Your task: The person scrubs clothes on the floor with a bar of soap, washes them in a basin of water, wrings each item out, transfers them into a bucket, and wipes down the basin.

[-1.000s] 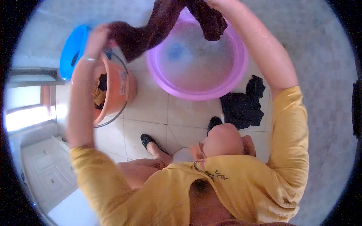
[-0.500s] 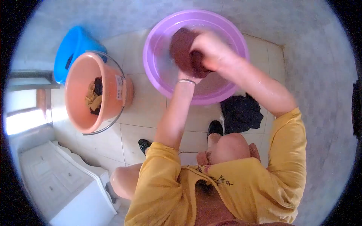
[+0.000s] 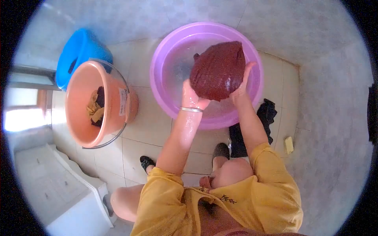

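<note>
A dark maroon cloth [image 3: 219, 71], bunched and wet-looking, is held between my two hands over the purple basin [image 3: 157, 84], which contains cloudy water. My left hand [image 3: 193, 95] supports it from the lower left, and its fingertips are hidden under the cloth; a metal bangle circles that wrist. On the cloth's right side rests my right hand [image 3: 243, 83], thumb pointing up, its other fingers mostly hidden behind the cloth.
An orange bucket [image 3: 75, 114] with clothes [image 3: 96, 105] inside stands at left, with a blue bucket [image 3: 84, 51] behind it. Black cloth [image 3: 239, 143] lies on the floor beside the basin. A yellowish bar [image 3: 289, 145] is at right, a white cabinet [image 3: 51, 185] at lower left.
The maroon cloth, first stretched out between my raised, spread arms, was bunched up over the basin and now sits as a rounded bundle between both hands. The yellowish bar has come into view.
</note>
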The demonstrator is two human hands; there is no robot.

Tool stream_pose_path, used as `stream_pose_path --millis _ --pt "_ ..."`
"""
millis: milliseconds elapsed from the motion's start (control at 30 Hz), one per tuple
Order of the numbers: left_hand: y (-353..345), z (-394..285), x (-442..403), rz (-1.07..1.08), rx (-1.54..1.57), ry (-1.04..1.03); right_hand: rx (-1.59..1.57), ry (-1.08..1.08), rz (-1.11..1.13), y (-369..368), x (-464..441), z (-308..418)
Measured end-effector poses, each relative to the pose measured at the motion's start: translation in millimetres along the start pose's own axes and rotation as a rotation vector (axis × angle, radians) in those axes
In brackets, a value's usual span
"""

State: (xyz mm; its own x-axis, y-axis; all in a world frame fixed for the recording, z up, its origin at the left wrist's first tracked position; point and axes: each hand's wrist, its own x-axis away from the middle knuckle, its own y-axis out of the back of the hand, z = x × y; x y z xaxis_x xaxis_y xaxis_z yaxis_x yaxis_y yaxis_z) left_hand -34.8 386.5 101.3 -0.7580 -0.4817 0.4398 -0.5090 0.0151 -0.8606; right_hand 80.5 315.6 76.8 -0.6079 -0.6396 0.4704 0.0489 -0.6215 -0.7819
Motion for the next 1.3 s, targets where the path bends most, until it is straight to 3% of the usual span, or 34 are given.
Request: stream_pose_path --millis 67,167,200,233,300,333,400,433,500,533,600,633,700,733,800,833,900,967,1033,1067,1100,1167,1200,1233,1300 --pt "6.2 5.8 -1.8 -0.048 -0.154 0.02 -0.122 0.001 0.536 6.7 -14.2 2.1" --pt "19.2 11.0 -6.4 -0.103 -0.193 -0.008 0.027 0.007 0.684 -4.4 -11.7 1.7" --pt "28.1 13.7 -12.0 -0.007 -0.111 -0.045 0.05 0.082 0.521 33.2 -43.4 2.4" --pt "33.9 14.7 -14.4 -0.017 -0.106 -0.049 0.051 0.07 0.519 29.7 -41.3 4.0" --pt "39.3 14.7 -19.5 0.059 -0.149 -0.058 0.226 0.323 0.487 6.5 -29.8 17.9" --pt "36.7 13.9 -18.3 0.056 -0.146 -0.063 0.228 0.318 0.489 -5.0 -23.9 23.3" --pt "25.7 11.7 -10.8 -0.092 -0.262 0.328 0.334 0.434 0.59 -24.1 -10.2 29.7" --pt "24.6 11.4 -7.1 -0.097 -0.26 0.326 0.332 0.429 0.589 -28.2 -5.7 31.2" --pt "21.6 9.3 -3.9 0.29 0.023 0.493 0.479 0.571 0.879 -33.6 -1.6 33.5" --pt "15.3 10.8 -6.5 0.29 0.025 0.492 0.494 0.619 0.961 -32.1 -1.8 34.5" --pt "1.6 17.7 -18.3 0.398 0.191 0.315 0.453 0.661 0.88 -31.1 9.3 27.7" --pt "8.6 18.6 -33.0 0.395 0.196 0.322 0.412 0.709 0.801 -30.5 16.7 23.8" --pt "29.1 18.9 -65.8 0.244 0.179 0.299 0.471 0.803 0.67 -27.0 26.1 19.8" --pt "27.2 17.2 -62.2 0.246 0.178 0.308 0.414 0.773 0.452 -22.2 29.8 17.3" --pt "14.2 12.8 -48.3 0.128 0.027 -0.076 0.366 0.664 0.066 -18.3 34.8 16.2" --pt "1.8 13.0 -43.0 0.129 0.027 -0.064 0.367 0.671 0.056 -8.7 29.7 15.5" --pt "-21.9 11.2 -35.9 -0.031 -0.473 -0.551 0.105 0.364 0.032 18.5 3.4 9.3" --pt "-26.5 12.2 -32.2 -0.012 -0.531 -0.609 0.045 0.303 -0.014 23.7 -9.2 2.7" --pt "-28.1 11.7 -25.8 0.148 -1.167 -0.899 0.061 0.007 0.056 29.2 -16.9 -0.2" --pt "-28.3 12.7 -27.1 0.233 -1.26 -1.028 0.059 -0.01 0.1 32.5 -22.1 -3.7" --pt "-27.8 12.6 -25.6 0.233 -1.26 -1.02 0.212 0.051 0.216 38.5 -20.1 -5.2" --pt "-37.1 7.6 -13.9 0.564 -1.58 -1.212 1.358 0.567 0.45 36.6 -12.8 9.5" --pt "-38.4 9.9 -11.2 0.612 -1.6 -1.234 0.935 0.321 0.438 34.0 -15.2 6.1" --pt "-40.0 9.9 -5.8 0.606 -1.603 -1.229 0.792 0.173 0.535 31.8 -21.8 9.4" --pt "-39.9 8.1 8.6 0.77 -1.831 -1.151 0.531 -0.305 0.334 5.2 -9.7 14.9"
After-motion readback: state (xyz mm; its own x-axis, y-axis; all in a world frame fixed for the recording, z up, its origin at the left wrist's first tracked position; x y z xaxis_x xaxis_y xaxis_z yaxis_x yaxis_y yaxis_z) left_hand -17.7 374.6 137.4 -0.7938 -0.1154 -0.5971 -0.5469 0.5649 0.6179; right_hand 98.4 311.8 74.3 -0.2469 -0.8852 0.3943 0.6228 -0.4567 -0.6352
